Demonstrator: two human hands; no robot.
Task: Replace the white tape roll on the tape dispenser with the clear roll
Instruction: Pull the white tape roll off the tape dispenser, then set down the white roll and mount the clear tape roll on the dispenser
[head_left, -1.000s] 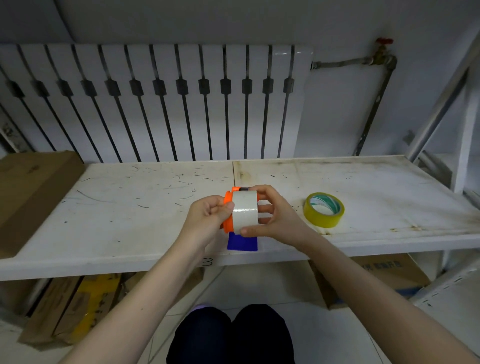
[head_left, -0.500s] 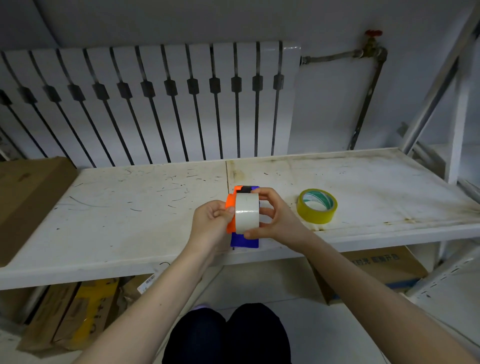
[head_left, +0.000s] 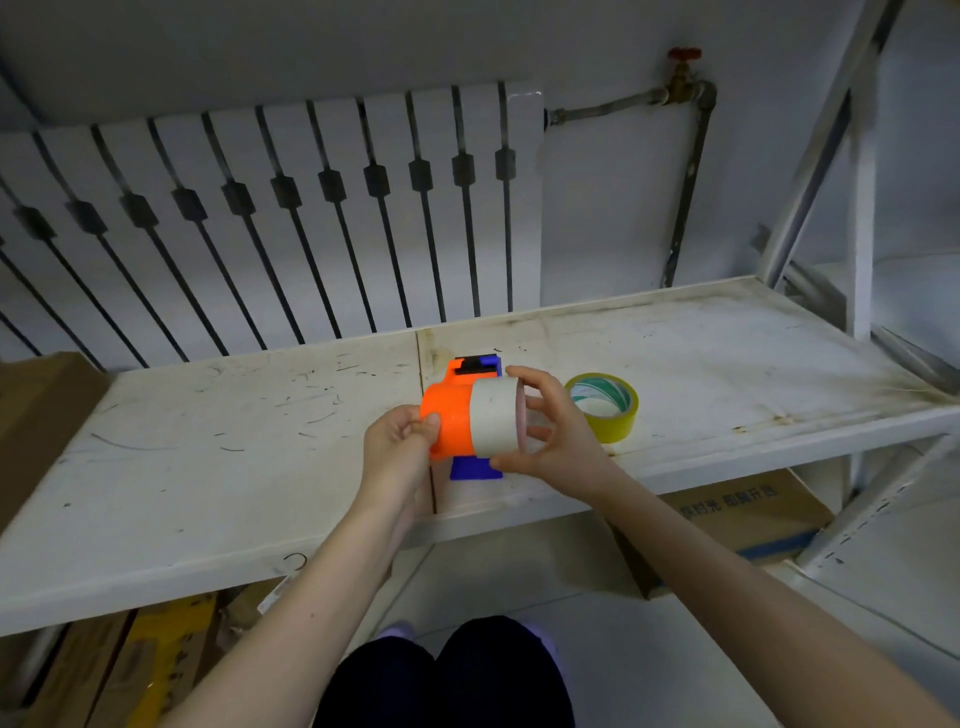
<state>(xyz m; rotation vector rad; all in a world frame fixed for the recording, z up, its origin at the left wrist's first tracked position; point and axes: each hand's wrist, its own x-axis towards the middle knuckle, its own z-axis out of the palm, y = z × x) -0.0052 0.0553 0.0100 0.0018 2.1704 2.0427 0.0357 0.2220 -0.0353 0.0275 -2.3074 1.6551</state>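
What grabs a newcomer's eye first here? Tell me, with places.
The bright orange dispenser, held mid-frame above the shelf edge: the left hand grips its orange side while the right hand clasps the white roll at its right end. Next, the yellowish roll lying flat on the shelf just right of the hands.

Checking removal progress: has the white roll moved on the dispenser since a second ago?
Yes. The white roll has slid rightward along the orange hub, toward the yellow roll, which lies unmoved on the shelf.

The cardboard box (head_left: 737, 514) under the shelf bears printed characters, too blurred to read.
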